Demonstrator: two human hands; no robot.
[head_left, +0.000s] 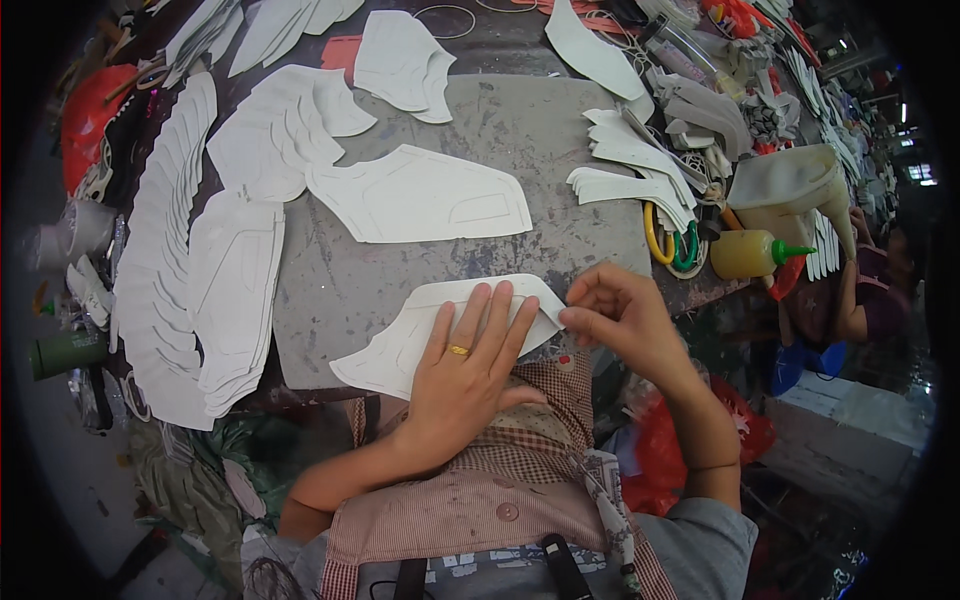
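A white cut-out piece with faint outlines drawn on it (395, 338) lies at the near edge of the work board. My left hand (470, 370), a ring on one finger, rests flat across it with the fingers stretched out. At the piece's right end, my right hand (625, 318) is closed, thumb and index finger pinching the edge. A narrow strip along that end looks folded or lifted. Farther back on the board lies another white piece (430, 195) of similar shape, untouched by either hand.
Fanned stacks of white pieces (165, 270) line the left side, with another stack (240, 290) beside them. Smaller white pieces (640, 165) lie at the right of the grey board (560, 110). Scissors with yellow and green handles (672, 245) and a yellow squeeze bottle (742, 254) stand near the right edge.
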